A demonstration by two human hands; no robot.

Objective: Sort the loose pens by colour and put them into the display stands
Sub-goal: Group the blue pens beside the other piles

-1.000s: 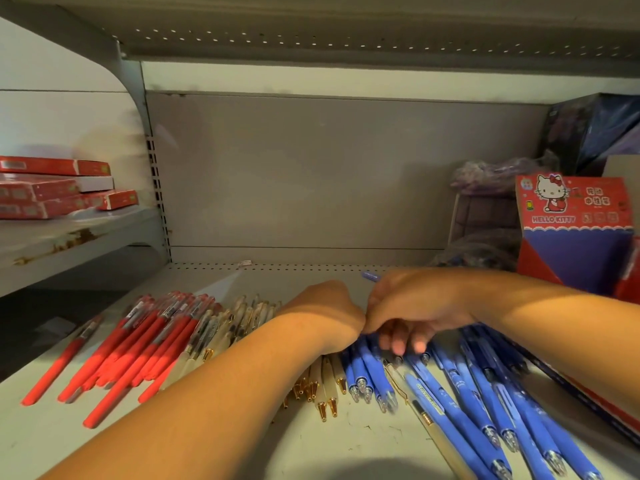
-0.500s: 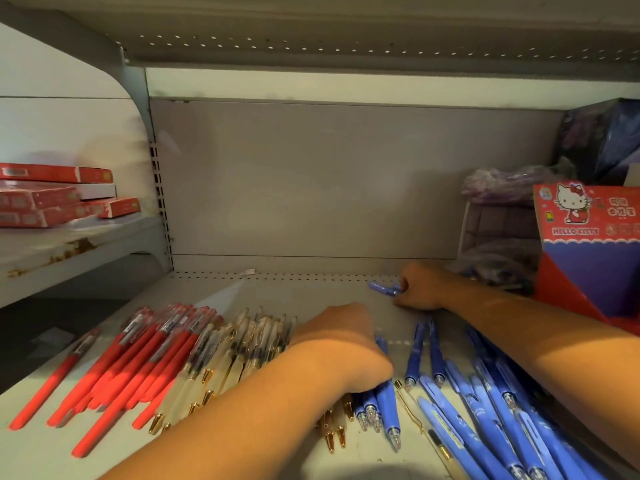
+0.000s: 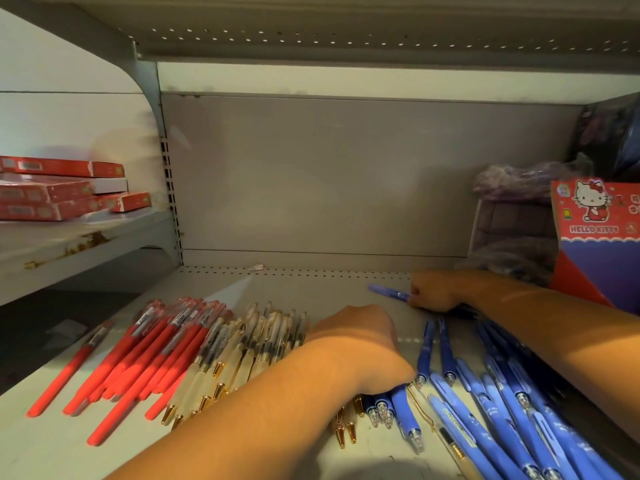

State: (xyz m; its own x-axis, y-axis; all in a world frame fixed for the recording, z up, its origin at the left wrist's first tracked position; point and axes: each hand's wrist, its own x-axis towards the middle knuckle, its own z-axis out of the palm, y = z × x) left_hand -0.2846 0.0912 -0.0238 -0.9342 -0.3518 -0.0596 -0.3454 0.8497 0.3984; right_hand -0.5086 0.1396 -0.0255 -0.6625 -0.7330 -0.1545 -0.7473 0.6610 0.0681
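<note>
Blue pen (image 3: 389, 292), light, stiff, probably slick, is pinched by its end in right hand (image 3: 440, 289); left hand (image 3: 360, 337): grip cannot be told.

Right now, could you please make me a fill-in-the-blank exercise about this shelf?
The right hand holds a single pen, coloured ____.
The red pens lie ____ of the cream pens.
The display stand reads Hello ____.
Missing words: blue, left, Kitty.
</note>
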